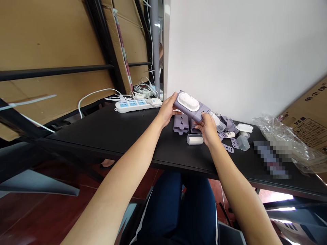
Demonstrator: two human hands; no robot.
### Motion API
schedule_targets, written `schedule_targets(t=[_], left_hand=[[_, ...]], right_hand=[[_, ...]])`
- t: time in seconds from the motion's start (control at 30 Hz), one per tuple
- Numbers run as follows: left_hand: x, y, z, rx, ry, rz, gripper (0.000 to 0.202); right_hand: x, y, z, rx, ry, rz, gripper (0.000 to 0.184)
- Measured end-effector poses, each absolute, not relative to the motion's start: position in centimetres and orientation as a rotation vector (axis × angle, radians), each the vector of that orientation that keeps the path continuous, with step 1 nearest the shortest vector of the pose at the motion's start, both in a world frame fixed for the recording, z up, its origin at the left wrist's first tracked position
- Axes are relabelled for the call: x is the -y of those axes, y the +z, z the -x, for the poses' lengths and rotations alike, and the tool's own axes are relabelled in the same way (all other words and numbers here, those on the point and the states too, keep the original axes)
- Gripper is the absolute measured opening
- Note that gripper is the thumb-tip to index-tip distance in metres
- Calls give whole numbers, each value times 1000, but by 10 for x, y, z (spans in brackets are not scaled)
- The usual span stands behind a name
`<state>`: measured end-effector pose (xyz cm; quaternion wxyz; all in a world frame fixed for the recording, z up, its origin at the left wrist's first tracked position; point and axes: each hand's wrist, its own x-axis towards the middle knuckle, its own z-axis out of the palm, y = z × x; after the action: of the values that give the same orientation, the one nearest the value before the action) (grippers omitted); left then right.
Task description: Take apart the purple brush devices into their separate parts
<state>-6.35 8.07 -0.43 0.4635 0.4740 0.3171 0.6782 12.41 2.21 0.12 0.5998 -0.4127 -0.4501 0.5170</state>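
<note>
Above the black table I hold a long purple-grey case with an oval white-bristled brush (188, 101) on its upper face. My left hand (167, 108) grips the upper left end, thumb at the edge. At the lower right end, my right hand (206, 126) is closed around the case, near a small dark hole. Under it on the table lies a similar purple-grey case (181, 124), and part of another shows beside my right fingers. A clear box with a white block (195, 139) sits just in front of them.
Right of my hand lie loose purple-grey parts (228, 148), a clear cup (243, 143) and a white brush head (244, 128). Farther right are crumpled clear plastic (288, 143) and a cardboard box (306, 112). A white power strip (138, 104) with cables stands at the back left.
</note>
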Motion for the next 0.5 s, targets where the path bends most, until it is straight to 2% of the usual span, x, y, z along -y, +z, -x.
schedule_targets(t=[0.17, 0.37, 0.5], left_hand=[[-82, -6, 63, -872, 1715, -1260, 43], [-78, -3, 63, -765, 1534, -1126, 37], [-81, -4, 61, -702, 1641, -1037, 41]], right_hand=[[-23, 0, -124, 1031, 1178, 964, 24], [-24, 0, -125, 1029, 1150, 974, 23], [-22, 0, -123, 1103, 1148, 1000, 22]])
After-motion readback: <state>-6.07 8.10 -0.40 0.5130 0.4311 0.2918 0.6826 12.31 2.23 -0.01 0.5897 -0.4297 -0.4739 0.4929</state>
